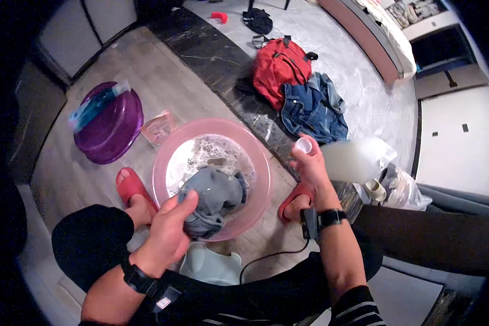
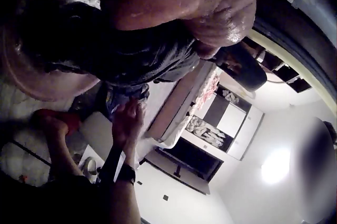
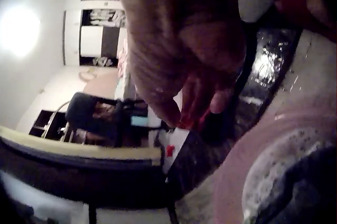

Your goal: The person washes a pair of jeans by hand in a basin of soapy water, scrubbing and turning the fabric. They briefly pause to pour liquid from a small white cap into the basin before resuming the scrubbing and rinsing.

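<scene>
My left hand (image 1: pixel 167 233) grips a wet grey garment (image 1: pixel 214 190), thumb on top, over the near side of a pink basin (image 1: pixel 265 182). Soapy water (image 1: pixel 212 149) with white foam fills the basin, and part of the cloth overlaps it. In the left wrist view the garment (image 2: pixel 137 55) hangs dark below the hand. Off to the right of the basin, my right hand (image 1: pixel 312 167) holds a small white cap (image 1: pixel 303 145) between thumb and fingers. Close beyond that hand stands a whitish translucent jug (image 1: pixel 358 159).
A purple basin (image 1: pixel 106 144) with a blue packet (image 1: pixel 98 108) lies left. A torn-looking packet (image 1: pixel 158 128) is beside the pink basin. Blue jeans (image 1: pixel 315 108) and a red backpack (image 1: pixel 277 68) lie beyond a dark threshold. A pale green stool (image 1: pixel 212 266) is near my legs.
</scene>
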{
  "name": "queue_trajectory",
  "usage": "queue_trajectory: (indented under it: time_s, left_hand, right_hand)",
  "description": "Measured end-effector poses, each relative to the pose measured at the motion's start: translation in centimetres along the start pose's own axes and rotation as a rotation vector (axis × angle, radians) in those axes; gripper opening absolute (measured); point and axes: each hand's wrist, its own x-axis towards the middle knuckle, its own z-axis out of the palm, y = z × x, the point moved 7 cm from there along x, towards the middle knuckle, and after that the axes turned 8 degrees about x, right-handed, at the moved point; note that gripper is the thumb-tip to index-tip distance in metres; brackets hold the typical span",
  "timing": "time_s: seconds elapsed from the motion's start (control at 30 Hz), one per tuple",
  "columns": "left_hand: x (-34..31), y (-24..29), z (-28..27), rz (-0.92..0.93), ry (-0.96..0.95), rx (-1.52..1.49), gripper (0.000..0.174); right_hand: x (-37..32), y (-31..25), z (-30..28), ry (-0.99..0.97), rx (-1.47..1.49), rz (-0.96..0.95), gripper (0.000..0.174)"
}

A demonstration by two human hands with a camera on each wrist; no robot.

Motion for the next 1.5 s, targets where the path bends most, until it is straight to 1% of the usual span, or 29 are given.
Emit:
queue_trajectory:
  time_s: [0.03, 0.1, 0.23, 0.33, 0.37, 0.4, 0.43, 0.47, 0.5, 0.53, 0.6, 0.67, 0.73, 0.77, 0.87, 0.9, 0.93, 0.97, 1.0, 1.03, 1.07, 1.1, 1.17, 1.2, 1.23, 1.33, 1.37, 1.47, 1.5]
  left_hand:
    - [0.0, 0.1, 0.0, -0.008, -0.007, 0.041, 0.033]
    - [0.1, 0.2, -0.1, -0.004, 0.053, 0.073, 0.034]
    - [0.8, 0.4, 0.0, 0.017, 0.083, 0.075, 0.036]
    - [1.6, 0.7, 0.5, 0.030, 0.114, 0.133, 0.042]
    - [1.8, 0.7, 0.5, 0.026, 0.119, 0.150, 0.043]
    - [2.0, 0.7, 0.3, 0.023, 0.127, 0.167, 0.045]
    - [2.2, 0.4, -0.3, -0.026, 0.116, 0.267, 0.050]
    - [2.3, 0.1, -0.7, -0.027, 0.139, 0.261, 0.050]
    - [2.5, -0.2, -1.2, -0.026, 0.164, 0.256, 0.051]
    - [2.6, -0.3, -1.6, -0.024, 0.189, 0.251, 0.051]
    - [2.8, 0.8, -0.8, 0.069, 0.113, 0.485, 0.051]
    - [2.8, 1.3, -0.5, 0.042, 0.135, 0.484, 0.049]
    - [3.3, 0.3, -1.0, -0.098, 0.230, 0.220, 0.044]
    - [3.6, 0.1, -0.8, -0.067, 0.196, 0.174, 0.043]
    - [3.7, 0.6, 0.0, -0.050, 0.164, 0.202, 0.042]
    - [3.5, 0.7, 0.2, -0.058, 0.166, 0.224, 0.043]
    - [3.3, 0.6, 0.3, -0.065, 0.167, 0.244, 0.044]
    - [3.1, 0.7, 0.3, -0.070, 0.165, 0.264, 0.045]
    - [2.7, 1.0, 0.6, -0.067, 0.132, 0.284, 0.045]
    - [2.3, 1.2, 0.8, -0.064, 0.100, 0.303, 0.044]
    - [1.9, 1.4, 1.1, -0.059, 0.067, 0.322, 0.044]
    - [1.7, 1.5, 1.1, -0.045, 0.039, 0.296, 0.044]
    - [1.3, 1.5, 1.3, -0.014, -0.019, 0.248, 0.043]
    - [1.0, 1.8, 1.4, -0.002, -0.034, 0.225, 0.042]
    - [0.7, 2.1, 1.5, 0.010, -0.048, 0.203, 0.041]
    - [-0.6, 2.8, 2.4, 0.025, -0.115, 0.190, 0.040]
    - [-0.8, 3.1, 2.7, 0.026, -0.142, 0.197, 0.041]
    - [-0.1, 3.0, 2.3, 0.013, -0.139, 0.375, 0.040]
    - [0.3, 3.0, 2.1, 0.046, -0.129, 0.455, 0.038]
  right_hand:
    - [1.2, 0.2, -1.7, 0.029, 0.012, -0.012, 0.049]
    - [3.1, 1.8, -6.0, 0.206, -0.054, -0.014, 0.046]
    - [6.6, 7.2, -12.5, 0.394, -0.153, 0.014, 0.049]
    - [9.0, 12.2, -15.8, 0.480, -0.356, 0.026, 0.049]
    - [9.2, 13.4, -16.2, 0.506, -0.369, -0.020, 0.047]
    - [10.0, 14.6, -16.6, 0.496, -0.459, -0.035, 0.047]
    - [10.8, 16.0, -17.0, 0.482, -0.547, -0.049, 0.047]
    - [11.5, 17.4, -17.4, 0.464, -0.633, -0.063, 0.047]
    - [11.9, 17.5, -17.0, 0.450, -0.740, -0.073, 0.046]
    - [11.9, 17.2, -16.3, 0.435, -0.703, -0.026, 0.048]
    - [11.0, 14.8, -14.1, 0.446, -0.852, -0.114, 0.048]
    - [11.7, 15.3, -14.8, 0.446, -1.054, -0.187, 0.061]
    - [11.6, 14.9, -15.2, 0.471, -1.009, -0.162, 0.064]
    - [11.6, 15.0, -15.5, 0.505, -0.920, -0.071, 0.067]
    - [12.4, 12.4, -14.5, 0.605, -0.646, -0.251, 0.062]
    - [12.3, 10.1, -11.9, 0.539, -0.636, -0.292, 0.061]
    - [11.9, 7.5, -8.1, 0.379, -0.459, -0.234, 0.051]
    - [10.0, 3.7, -3.2, 0.293, -0.445, -0.201, 0.039]
    - [8.7, 1.8, 1.2, 0.078, -0.313, -0.241, 0.032]
    - [6.7, 0.5, 5.2, -0.156, -0.389, -0.160, 0.032]
    - [5.1, 0.7, 8.3, -0.407, -0.496, -0.310, 0.035]
    - [0.5, -0.7, 12.9, -0.644, -0.378, -0.134, 0.039]
    - [-5.4, 0.9, 16.4, -0.844, -0.335, 0.020, 0.048]
    - [-8.2, 0.8, 17.7, -0.992, -0.304, 0.114, 0.055]
    - [-9.7, 0.6, 17.8, -1.006, -0.458, 0.168, 0.053]
    - [-11.6, -0.9, 16.5, -0.906, -0.343, 0.159, 0.046]
    - [-11.9, -2.2, 15.8, -0.773, -0.304, 0.159, 0.037]
    - [-12.0, -3.7, 13.5, -0.593, -0.362, 0.110, 0.030]
    - [-12.5, -4.8, 13.1, -0.511, -0.461, 0.101, 0.028]
